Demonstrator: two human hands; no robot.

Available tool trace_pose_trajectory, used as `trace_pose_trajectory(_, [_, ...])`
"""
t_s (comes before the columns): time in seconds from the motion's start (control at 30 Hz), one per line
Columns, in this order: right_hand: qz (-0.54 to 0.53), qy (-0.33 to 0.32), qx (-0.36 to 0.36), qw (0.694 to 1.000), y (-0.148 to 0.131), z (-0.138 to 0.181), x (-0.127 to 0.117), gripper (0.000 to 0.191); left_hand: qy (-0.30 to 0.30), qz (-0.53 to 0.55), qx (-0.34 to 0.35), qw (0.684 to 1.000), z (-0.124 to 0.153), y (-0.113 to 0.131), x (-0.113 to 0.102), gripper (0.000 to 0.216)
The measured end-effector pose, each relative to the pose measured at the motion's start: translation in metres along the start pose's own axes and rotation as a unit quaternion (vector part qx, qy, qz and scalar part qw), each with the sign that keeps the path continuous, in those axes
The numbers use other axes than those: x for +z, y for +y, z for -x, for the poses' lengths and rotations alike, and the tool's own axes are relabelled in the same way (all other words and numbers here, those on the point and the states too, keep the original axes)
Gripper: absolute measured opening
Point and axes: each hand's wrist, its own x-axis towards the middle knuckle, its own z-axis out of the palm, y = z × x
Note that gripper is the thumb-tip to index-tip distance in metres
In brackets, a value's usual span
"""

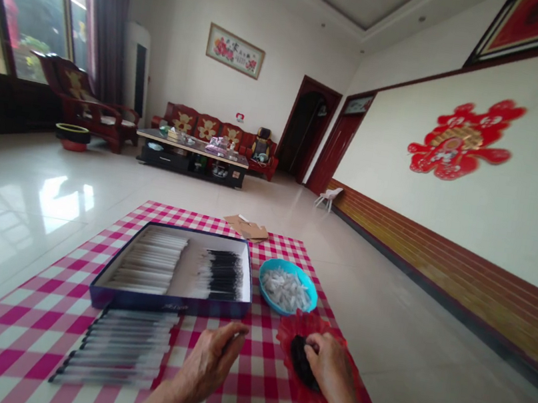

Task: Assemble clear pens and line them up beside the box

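Black pen parts [299, 362] sit heaped on a red plastic dish [305, 397] at the near end of a pink-checked cloth [21, 333]. On the cloth, a dark blue box [167, 304] holds pale pens [149, 261] and black-ended pens [222, 275], with more pens [116, 347] lying before it and a blue bowl [286, 288] of small clear pieces beside it. Much of the black heap looks unused. The right hand [328, 365] grasps at the heap; the left hand [208, 371] hovers curled, and whether it holds anything cannot be told.

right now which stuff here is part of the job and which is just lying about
Job: left hand; right hand; dark pieces; red dish; blue bowl; box; pens

Lying about: cardboard; coffee table; sofa; armchair
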Motion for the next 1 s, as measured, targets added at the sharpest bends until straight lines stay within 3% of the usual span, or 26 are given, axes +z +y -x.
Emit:
trace_pose_trajectory(0.43, [0.007,0.033,-0.004,0.999,-0.004,0.001,0.004,0.019,-0.028,-0.002,-0.003,1.0,0.003,0.0,0.004,0.024])
trace_pose_trajectory(0.57, [-0.106,0.054,-0.042,0.992,-0.009,0.0,-0.007,0.017,-0.035,0.001,-0.006,0.999,0.002,0.001,0.004,0.024])
trace_pose_trajectory(0.73, [-0.308,0.018,-0.111,0.945,-0.039,0.009,-0.03,0.015,-0.046,-0.001,0.004,0.999,0.001,0.007,0.0,0.022])
trace_pose_trajectory(1.0, [-0.338,-0.022,-0.204,0.919,-0.091,0.021,-0.046,0.012,-0.004,0.021,0.028,0.999,0.001,0.011,0.001,0.023])
